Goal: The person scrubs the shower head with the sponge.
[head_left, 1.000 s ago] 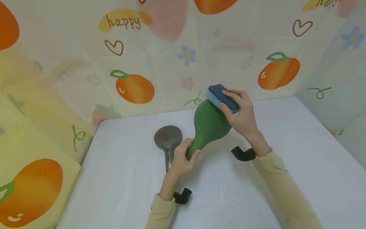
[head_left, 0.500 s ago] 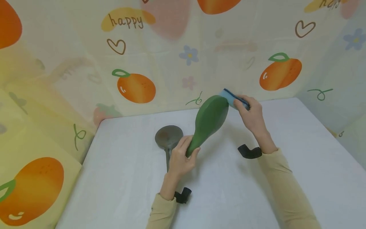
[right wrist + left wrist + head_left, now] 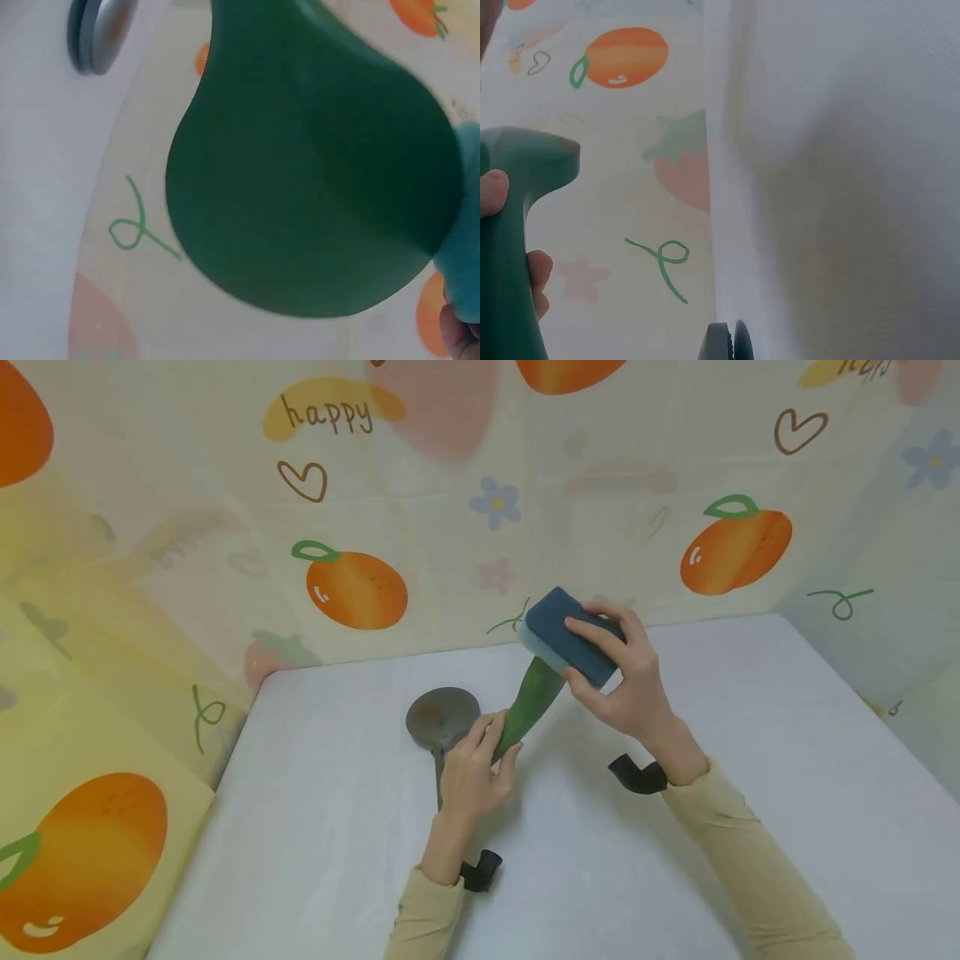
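Note:
My left hand [image 3: 472,772] grips the handle of a green water scoop [image 3: 533,695] and holds it tilted up above the table. Its round bowl fills the middle of the right wrist view; from the head, most of the bowl is hidden. A sponge [image 3: 570,631], dark blue on one face and light blue beneath, is held between the thumb and fingers of my right hand [image 3: 633,681]. The light blue side lies against the scoop's rim in the right wrist view. In the left wrist view, fingers wrap the green handle [image 3: 506,247], whose end bends sideways.
A grey metal ladle [image 3: 442,718] lies on the white-covered table [image 3: 322,827] beside my left hand, its handle partly behind that hand. A printed cloth [image 3: 435,543] with oranges and hearts rises behind the table and along its sides.
The sponge has gone from the bowl's upper right edge, out to the right, then back left over the scoop. The scoop has turned more edge-on to the head view; my left hand barely moved.

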`<state>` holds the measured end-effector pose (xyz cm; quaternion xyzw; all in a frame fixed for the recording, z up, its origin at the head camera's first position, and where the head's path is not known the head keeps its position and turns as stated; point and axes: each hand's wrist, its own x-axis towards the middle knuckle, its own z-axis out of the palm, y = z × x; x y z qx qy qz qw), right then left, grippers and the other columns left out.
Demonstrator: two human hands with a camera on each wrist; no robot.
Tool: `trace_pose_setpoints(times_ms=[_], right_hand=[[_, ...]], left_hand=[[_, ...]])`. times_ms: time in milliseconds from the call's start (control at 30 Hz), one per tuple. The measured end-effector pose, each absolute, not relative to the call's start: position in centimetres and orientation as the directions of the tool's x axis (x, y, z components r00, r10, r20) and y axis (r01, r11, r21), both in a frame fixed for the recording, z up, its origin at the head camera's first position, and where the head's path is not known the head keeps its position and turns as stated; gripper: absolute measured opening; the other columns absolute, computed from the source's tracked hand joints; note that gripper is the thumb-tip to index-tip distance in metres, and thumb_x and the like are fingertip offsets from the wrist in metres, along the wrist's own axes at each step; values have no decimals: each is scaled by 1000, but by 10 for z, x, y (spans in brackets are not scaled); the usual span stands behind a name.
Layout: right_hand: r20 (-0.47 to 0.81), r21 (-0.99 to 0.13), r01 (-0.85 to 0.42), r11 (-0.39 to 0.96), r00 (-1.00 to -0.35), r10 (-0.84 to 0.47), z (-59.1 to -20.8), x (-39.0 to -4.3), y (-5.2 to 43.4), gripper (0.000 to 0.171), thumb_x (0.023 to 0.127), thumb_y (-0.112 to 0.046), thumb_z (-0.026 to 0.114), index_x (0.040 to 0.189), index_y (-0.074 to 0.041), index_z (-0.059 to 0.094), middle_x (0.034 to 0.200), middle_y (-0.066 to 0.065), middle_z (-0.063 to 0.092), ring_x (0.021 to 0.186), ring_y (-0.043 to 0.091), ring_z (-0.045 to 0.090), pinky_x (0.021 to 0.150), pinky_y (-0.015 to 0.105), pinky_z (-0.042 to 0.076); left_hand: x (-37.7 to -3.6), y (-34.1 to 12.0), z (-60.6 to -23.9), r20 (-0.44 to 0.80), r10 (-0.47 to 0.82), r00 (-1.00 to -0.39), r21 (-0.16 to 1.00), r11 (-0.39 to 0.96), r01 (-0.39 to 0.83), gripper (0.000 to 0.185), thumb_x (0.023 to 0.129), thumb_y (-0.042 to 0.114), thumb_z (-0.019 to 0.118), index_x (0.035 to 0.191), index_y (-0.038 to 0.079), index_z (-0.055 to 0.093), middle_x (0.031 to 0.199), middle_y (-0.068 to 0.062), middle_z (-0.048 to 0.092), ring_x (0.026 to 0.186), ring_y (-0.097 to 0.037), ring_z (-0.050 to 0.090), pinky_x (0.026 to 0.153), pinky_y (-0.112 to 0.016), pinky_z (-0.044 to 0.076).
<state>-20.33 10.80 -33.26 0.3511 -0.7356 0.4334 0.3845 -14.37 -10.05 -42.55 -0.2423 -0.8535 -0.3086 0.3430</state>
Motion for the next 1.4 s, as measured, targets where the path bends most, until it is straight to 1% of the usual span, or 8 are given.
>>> trace_pose_setpoints(times_ms=[200,367,533,867,967,1067,1267,1400], right_hand=[[775,-594,-706,385,-630,40,-343,-222,126,35,86,-19,56,114,1,63,114,20,56,97,28,52,82,23,39],[648,-702,-551,452,-757,82,-350,-225,137,31,93,-15,50,118,1,61,113,19,59,95,24,51,80,30,38],[767,-573,-677,462,-642,10,-344,-212,126,38,91,-25,51,118,-1,61,117,21,53,99,31,51,81,40,41],[869,143,-872,468,-116,-481,-350,-186,97,42,82,-26,57,116,-1,61,121,30,48,95,43,48,73,51,40],[845,265,-847,462,-27,-534,-354,-192,100,40,84,-25,55,117,-3,59,121,29,50,92,42,49,70,51,42],[890,188,-854,485,-61,-453,-353,-200,106,40,83,-24,55,117,-4,59,121,29,49,94,43,49,72,51,42],[938,-123,-811,572,-284,-201,-348,-210,107,44,83,-24,56,123,-6,59,130,28,43,108,46,43,82,55,35],[937,-101,-800,592,-277,-214,-353,-204,99,44,84,-23,55,124,-5,58,130,29,42,108,47,42,81,56,35]], left_hand=[[-145,-101,-425,788,246,-564,267,689,674,38,77,11,72,111,-2,62,99,-12,62,64,-21,60,57,-30,51],[-146,-101,-425,797,239,-555,284,663,693,38,76,10,72,111,-2,62,100,-12,62,69,-21,61,60,-31,52],[-145,-100,-426,778,240,-581,296,676,675,38,76,11,73,111,-1,63,101,-11,62,67,-20,61,59,-30,52],[-144,-99,-427,760,205,-617,296,735,610,38,79,12,72,113,-3,62,100,-12,62,62,-20,61,56,-30,51],[-145,-99,-427,755,216,-619,281,747,603,38,79,13,71,113,-3,62,99,-11,61,60,-19,60,54,-29,50],[-145,-98,-427,752,220,-622,270,757,595,38,80,14,71,113,-2,62,99,-11,61,58,-19,59,53,-29,50],[-144,-97,-428,751,203,-628,271,773,574,38,78,14,72,111,-2,63,98,-10,62,57,-19,58,52,-30,51],[-145,-97,-427,754,186,-629,284,772,568,38,77,13,72,111,-2,63,98,-11,62,57,-19,59,53,-30,51]])
